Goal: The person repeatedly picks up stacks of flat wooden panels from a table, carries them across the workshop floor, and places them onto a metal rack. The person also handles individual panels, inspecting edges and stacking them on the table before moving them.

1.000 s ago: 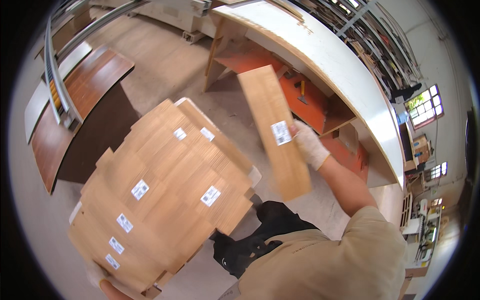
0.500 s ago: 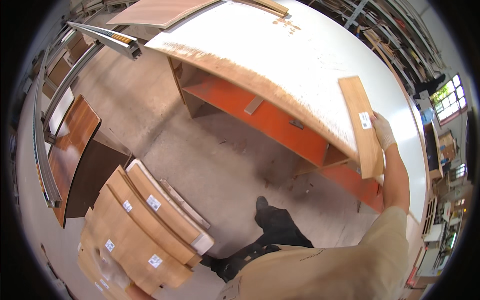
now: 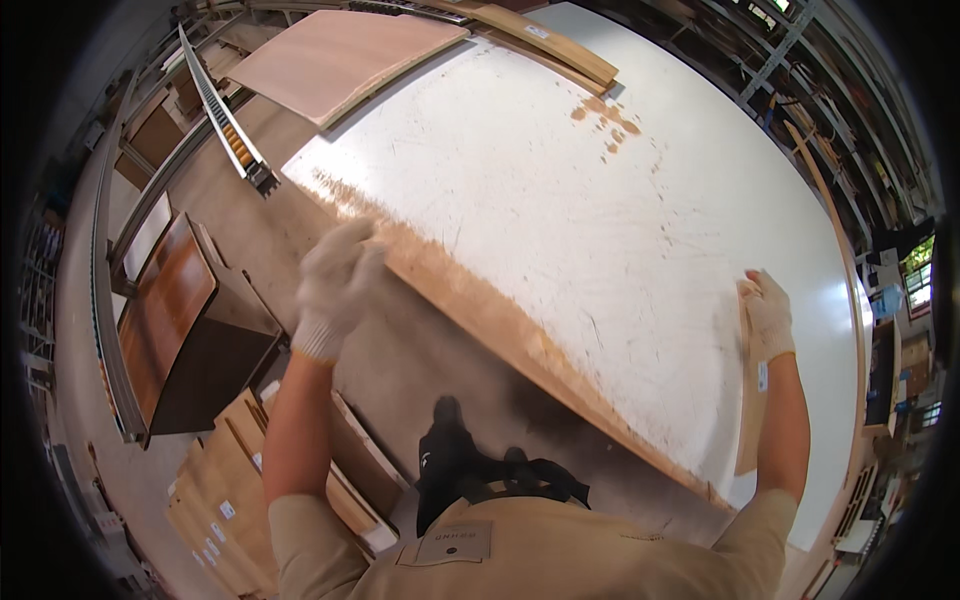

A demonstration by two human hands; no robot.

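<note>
My right hand, in a pale glove with an orange-edged cuff, grips the upper end of a narrow wood-grain board with a white label. The board is at the right part of the white worktable, seen at a steep angle; whether it touches the top I cannot tell. My left hand, gloved alike and blurred, is raised near the table's worn brown front edge. Its fingers are loosely bent and apart, with nothing visible in them.
At lower left stands a stack of labelled wood-grain panels, beside a dark brown cabinet piece. A roller rail runs at the far left. A pinkish board and several wooden strips lie at the table's far side.
My left hand has come up from the panel stack to the table's front edge. The board in my right hand has turned to a narrower angle. My view has shifted toward the table.
</note>
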